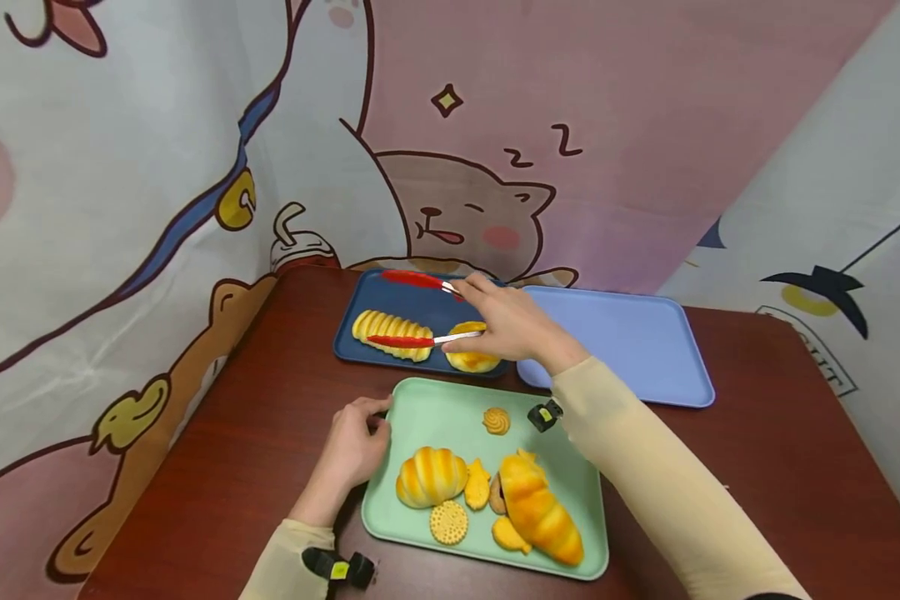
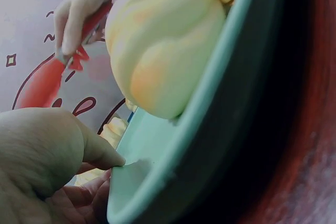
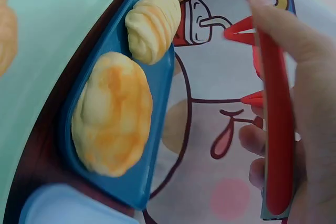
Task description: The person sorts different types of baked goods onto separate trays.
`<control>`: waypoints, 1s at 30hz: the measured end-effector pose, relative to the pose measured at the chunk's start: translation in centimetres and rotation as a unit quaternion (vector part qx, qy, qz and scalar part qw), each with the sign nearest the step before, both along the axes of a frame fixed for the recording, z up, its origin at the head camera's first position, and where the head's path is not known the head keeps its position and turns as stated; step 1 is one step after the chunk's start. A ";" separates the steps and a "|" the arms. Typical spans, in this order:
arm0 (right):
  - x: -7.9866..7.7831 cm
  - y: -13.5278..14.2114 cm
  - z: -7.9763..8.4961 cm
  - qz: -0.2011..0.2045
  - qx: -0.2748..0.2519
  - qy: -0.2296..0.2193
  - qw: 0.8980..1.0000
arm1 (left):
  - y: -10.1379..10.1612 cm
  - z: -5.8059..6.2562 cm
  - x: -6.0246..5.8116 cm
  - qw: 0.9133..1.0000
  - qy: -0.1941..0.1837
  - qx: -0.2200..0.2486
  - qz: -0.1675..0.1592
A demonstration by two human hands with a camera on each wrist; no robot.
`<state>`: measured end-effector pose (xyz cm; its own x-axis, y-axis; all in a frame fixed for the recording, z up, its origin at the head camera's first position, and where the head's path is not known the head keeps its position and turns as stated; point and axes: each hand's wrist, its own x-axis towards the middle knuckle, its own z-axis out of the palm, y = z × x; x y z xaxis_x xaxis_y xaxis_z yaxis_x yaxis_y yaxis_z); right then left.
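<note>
Gripping a smooth green tray (image 1: pixel 427 421) by its rim, the left hand (image 1: pixel 354 443) anchors the foreground; beyond, the right hand's (image 1: pixel 512 321) fingers hold wide-spread, red-tipped tongs (image 1: pixel 401 342) over a blue tray (image 1: pixel 393 302) bearing a ridged loaf (image 1: pixel 385 323) and rounded bun (image 1: pixel 474 362). A pick-up seems in hand, calling for careful alignment and a gentle squeeze.

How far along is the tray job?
Likely done: two breads sit on the dark tray. In hand: right hand holds tongs, spread and empty; left hand grips the green tray. Likely left: other breads and cookies on the green tray, though the transfer direction can't be told.
</note>
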<state>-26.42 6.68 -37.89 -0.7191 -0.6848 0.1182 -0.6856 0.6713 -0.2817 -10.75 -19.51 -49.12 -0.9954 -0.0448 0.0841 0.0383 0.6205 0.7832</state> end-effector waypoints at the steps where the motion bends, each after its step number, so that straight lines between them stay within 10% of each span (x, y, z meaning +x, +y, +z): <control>1: 0.3 0.5 0.2 -0.002 -0.013 -0.002 1.000 | 0.0 0.0 0.0 1.000 0.001 0.000 0.000; 30: 10.7 13.6 3.3 -0.092 -0.079 0.102 0.987 | 0.2 0.0 0.2 1.000 -0.017 0.006 -0.009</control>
